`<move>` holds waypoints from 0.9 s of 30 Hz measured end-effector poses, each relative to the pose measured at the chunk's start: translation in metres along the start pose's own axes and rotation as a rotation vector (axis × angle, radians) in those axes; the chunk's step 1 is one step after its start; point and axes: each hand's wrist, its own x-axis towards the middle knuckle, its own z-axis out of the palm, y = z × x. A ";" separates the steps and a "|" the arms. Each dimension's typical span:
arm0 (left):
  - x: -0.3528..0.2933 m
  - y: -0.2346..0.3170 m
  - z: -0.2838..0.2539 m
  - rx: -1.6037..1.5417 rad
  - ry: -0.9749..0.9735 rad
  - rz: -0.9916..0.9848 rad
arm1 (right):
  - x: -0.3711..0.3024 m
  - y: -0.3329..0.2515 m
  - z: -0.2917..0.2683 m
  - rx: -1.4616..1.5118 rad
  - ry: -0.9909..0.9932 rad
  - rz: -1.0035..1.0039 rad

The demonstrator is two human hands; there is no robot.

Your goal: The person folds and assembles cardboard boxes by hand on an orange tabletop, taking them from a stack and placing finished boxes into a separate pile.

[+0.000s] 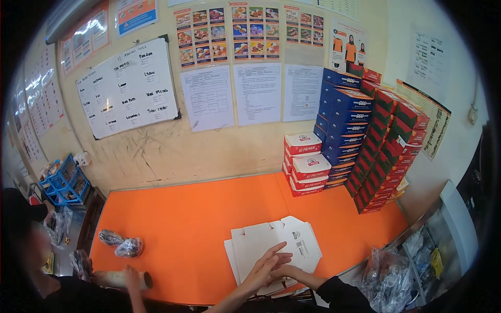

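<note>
A small stack of flat, unfolded white cardboard box blanks [255, 238] lies near the front middle of the orange table; small printing shows on the top sheet. Over it, my left hand [266, 265] reaches in from the lower edge with its fingers stretched out. My right hand [287, 272] comes from the right, its black sleeve at the wrist. The two hands overlap above the cardboard, and the left one covers most of the right fingers. Whether the right hand grips the cardboard cannot be seen.
Tall stacks of blue boxes [350, 116], red and green boxes [383, 138] and red-white boxes [310, 167] stand at the back right. Plastic-wrapped bundles [128, 247] lie at left. A co-worker's hand [133, 281] is beside a beige cylinder [110, 279]. Clear plastic bags [389, 276] fill the right front.
</note>
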 end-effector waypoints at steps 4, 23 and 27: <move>0.005 -0.011 -0.010 0.285 0.042 0.145 | 0.011 0.014 -0.020 0.021 0.206 0.092; -0.039 0.034 -0.032 0.852 -0.568 0.212 | -0.139 -0.153 -0.130 0.385 0.377 -0.353; -0.035 0.068 -0.010 0.623 -0.387 -0.155 | -0.145 -0.182 -0.159 0.070 0.600 -0.349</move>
